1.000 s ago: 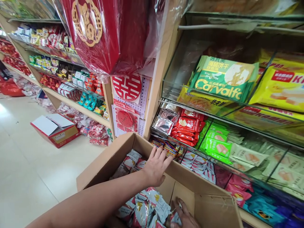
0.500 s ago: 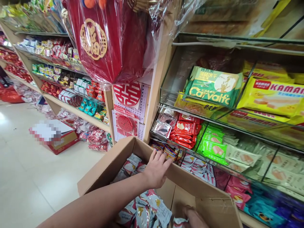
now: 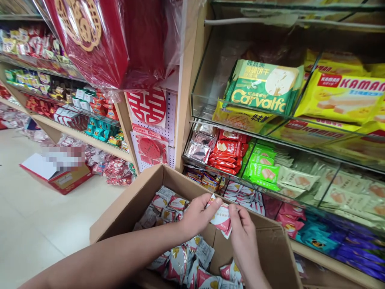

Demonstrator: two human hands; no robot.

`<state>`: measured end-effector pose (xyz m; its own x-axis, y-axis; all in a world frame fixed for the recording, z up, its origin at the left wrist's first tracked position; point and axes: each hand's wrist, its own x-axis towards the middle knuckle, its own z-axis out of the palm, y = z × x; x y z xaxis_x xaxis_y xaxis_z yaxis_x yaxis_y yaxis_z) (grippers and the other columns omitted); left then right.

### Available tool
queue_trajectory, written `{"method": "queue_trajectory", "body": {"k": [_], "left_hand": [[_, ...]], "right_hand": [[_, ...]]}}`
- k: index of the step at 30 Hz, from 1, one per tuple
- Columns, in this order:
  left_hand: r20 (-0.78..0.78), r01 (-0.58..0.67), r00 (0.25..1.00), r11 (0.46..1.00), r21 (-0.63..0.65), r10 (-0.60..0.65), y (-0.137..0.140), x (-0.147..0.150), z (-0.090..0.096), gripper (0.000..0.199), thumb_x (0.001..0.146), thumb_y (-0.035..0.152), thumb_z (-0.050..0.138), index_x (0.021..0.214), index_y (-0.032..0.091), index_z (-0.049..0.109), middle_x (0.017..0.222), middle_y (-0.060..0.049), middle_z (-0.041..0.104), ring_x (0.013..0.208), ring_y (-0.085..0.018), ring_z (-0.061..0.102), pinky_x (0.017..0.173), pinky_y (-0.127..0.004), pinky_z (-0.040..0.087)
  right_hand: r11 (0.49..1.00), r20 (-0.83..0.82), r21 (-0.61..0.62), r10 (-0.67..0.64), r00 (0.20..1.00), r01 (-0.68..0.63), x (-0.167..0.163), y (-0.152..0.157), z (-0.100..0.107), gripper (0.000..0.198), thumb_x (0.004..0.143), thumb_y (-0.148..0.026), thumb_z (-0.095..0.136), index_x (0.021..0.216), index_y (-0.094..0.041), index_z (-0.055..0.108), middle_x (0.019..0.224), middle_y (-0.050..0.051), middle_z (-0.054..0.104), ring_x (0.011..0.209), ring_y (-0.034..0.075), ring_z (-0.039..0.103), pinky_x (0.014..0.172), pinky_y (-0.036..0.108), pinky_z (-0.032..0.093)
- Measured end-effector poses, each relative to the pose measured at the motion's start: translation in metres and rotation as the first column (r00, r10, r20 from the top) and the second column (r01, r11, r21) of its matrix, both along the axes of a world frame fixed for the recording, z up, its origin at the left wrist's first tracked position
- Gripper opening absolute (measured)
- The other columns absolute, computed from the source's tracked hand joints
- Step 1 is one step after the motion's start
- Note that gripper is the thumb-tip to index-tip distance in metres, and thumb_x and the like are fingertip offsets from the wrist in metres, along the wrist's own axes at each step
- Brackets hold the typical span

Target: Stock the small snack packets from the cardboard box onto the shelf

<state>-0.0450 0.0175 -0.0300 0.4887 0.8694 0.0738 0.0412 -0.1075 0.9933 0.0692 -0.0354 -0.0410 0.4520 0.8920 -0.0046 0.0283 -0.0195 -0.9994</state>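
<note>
Both ends caught: our left hand point(image 3: 197, 214) and right hand point(image 3: 245, 235) pinch the small, glossy pink-and-white packet point(image 3: 220, 218), fingers closed, near the brown cardboard box's point(image 3: 273, 247) shelf-side edge; light, even pressure spares the wrapper.

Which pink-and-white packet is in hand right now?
The packet held at opposite edges by the left hand and right hand; the other packets lie inside the carton or just beyond it.

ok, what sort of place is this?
Probably a snack or sweet shop. Glass-fronted shelves hold wrapped goods grouped by kind, such as the green packets and yellow packs. An open cardboard box of small packets stands against them.
</note>
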Motion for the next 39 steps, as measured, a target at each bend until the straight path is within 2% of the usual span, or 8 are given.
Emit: {"method": "queue_trajectory", "body": {"k": [5,10,17,24,30,35,37,39], "left_hand": [[-0.001,-0.082,0.997,0.996,-0.034,0.082,-0.003,0.0,0.001,0.04,0.085,0.051,0.032,0.066,0.017,0.04,0.06,0.004,0.037,0.054,-0.008,0.034,0.05,-0.02,0.03],[-0.089,-0.199,0.973,0.967,0.156,0.215,0.007,-0.002,-0.002,0.04,0.086,0.046,0.032,0.059,0.017,0.036,0.06,0.003,0.037,0.058,-0.009,0.036,0.054,-0.021,0.031],[-0.183,-0.228,0.948,0.958,0.175,0.259,0.009,-0.003,-0.007,0.038,0.085,0.047,0.033,0.064,0.018,0.042,0.057,0.005,0.035,0.055,-0.01,0.034,0.052,-0.022,0.029],[-0.176,-0.296,0.931,0.945,0.141,0.319,0.01,0.002,-0.011,0.037,0.084,0.048,0.035,0.062,0.019,0.031,0.056,0.007,0.029,0.054,-0.009,0.029,0.052,-0.023,0.026],[-0.055,-0.259,0.962,0.959,0.119,0.267,0.011,0.002,-0.009,0.036,0.086,0.048,0.028,0.063,0.02,0.029,0.059,0.006,0.029,0.056,-0.009,0.029,0.055,-0.023,0.029],[-0.009,-0.261,0.965,0.964,0.048,0.262,0.011,0.007,-0.014,0.038,0.086,0.052,0.025,0.065,0.02,0.03,0.06,0.006,0.029,0.056,-0.009,0.03,0.056,-0.023,0.032],[-0.053,-0.277,0.959,0.959,0.056,0.28,0.011,0.006,-0.016,0.037,0.086,0.05,0.025,0.065,0.02,0.031,0.059,0.006,0.03,0.055,-0.009,0.031,0.056,-0.023,0.033],[-0.164,-0.256,0.945,0.952,0.169,0.283,0.011,-0.001,-0.013,0.035,0.087,0.046,0.029,0.064,0.019,0.035,0.059,0.005,0.033,0.056,-0.01,0.034,0.058,-0.024,0.034]], "right_hand": [[0.988,0.029,-0.017,-0.15,0.988,0.151,-0.01,0.007,-0.009,0.046,0.079,-0.058,0.041,0.083,-0.015,0.056,0.067,0.003,0.061,0.056,0.015,0.053,0.049,0.022,0.039],[0.972,0.236,-0.072,-0.202,0.95,0.225,-0.007,0.004,-0.004,0.048,0.08,-0.061,0.036,0.077,-0.016,0.054,0.066,0.005,0.062,0.058,0.016,0.054,0.05,0.023,0.038],[0.976,0.522,0.009,-0.19,0.831,0.217,-0.009,-0.001,-0.006,0.046,0.082,-0.057,0.031,0.073,-0.019,0.054,0.062,0.004,0.06,0.055,0.016,0.053,0.051,0.023,0.034],[0.973,0.354,-0.073,-0.18,0.918,0.219,-0.011,-0.001,-0.008,0.043,0.082,-0.058,0.034,0.074,-0.019,0.049,0.064,0.003,0.059,0.057,0.016,0.053,0.052,0.023,0.036],[0.967,0.414,-0.051,-0.207,0.886,0.25,-0.01,-0.001,-0.005,0.044,0.082,-0.059,0.031,0.068,-0.02,0.046,0.059,0.002,0.055,0.055,0.015,0.048,0.052,0.024,0.034],[0.983,0.156,-0.05,-0.168,0.973,0.178,-0.011,0.0,-0.011,0.042,0.082,-0.059,0.036,0.07,-0.019,0.044,0.055,-0.002,0.049,0.05,0.012,0.045,0.048,0.022,0.035],[0.988,0.105,-0.06,-0.135,0.985,0.142,-0.006,0.0,-0.015,0.041,0.082,-0.058,0.036,0.072,-0.019,0.044,0.054,-0.003,0.048,0.048,0.012,0.044,0.046,0.021,0.034],[0.994,0.186,-0.058,-0.084,0.979,0.097,0.001,-0.001,-0.016,0.04,0.083,-0.057,0.035,0.07,-0.019,0.044,0.055,-0.003,0.048,0.049,0.012,0.044,0.047,0.021,0.033]]}}
